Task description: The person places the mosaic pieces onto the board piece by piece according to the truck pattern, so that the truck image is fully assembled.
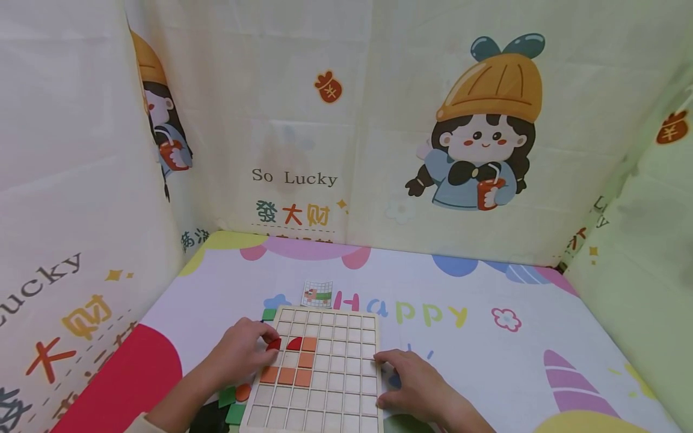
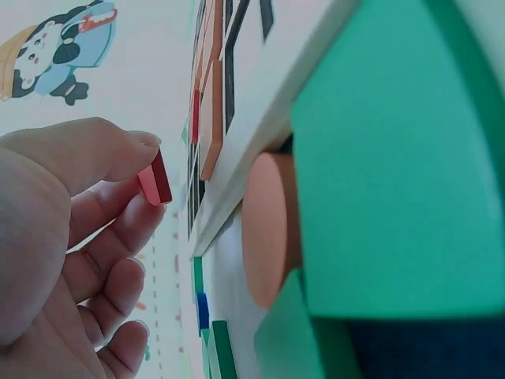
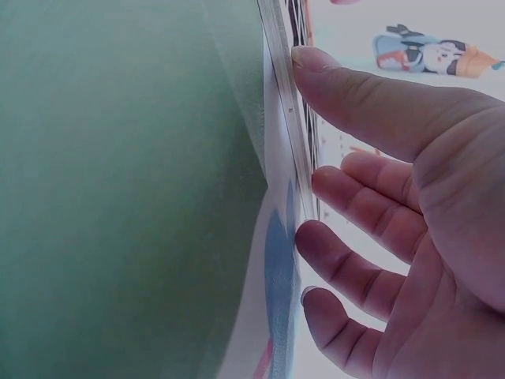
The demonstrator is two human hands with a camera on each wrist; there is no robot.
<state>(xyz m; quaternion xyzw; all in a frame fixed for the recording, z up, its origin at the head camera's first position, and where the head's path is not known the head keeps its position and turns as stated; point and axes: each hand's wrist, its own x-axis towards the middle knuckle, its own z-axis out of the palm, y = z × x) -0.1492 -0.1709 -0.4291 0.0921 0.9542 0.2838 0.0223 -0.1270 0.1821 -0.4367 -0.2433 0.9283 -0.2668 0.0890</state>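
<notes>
My left hand (image 1: 245,347) pinches a small red piece (image 2: 161,178) between thumb and fingertips, over the left edge of a wooden grid board (image 1: 346,365). Just right of it on the board lies a red quarter-round tile (image 1: 295,343), beside an orange square tile (image 1: 309,344). Another orange tile (image 1: 305,359) sits below that one, and a row of orange tiles (image 1: 286,376) runs under it to the left. At the board's right edge is my right hand (image 1: 414,382), its thumb and fingertips against the rim and its fingers loosely bent.
Behind the board stands a small picture card (image 1: 317,294) with a gridded coloured figure. Loose green pieces (image 1: 235,414), an orange round piece (image 1: 243,393) and dark pieces (image 1: 208,417) lie left of the board. Printed cloth walls (image 1: 379,150) surround the table.
</notes>
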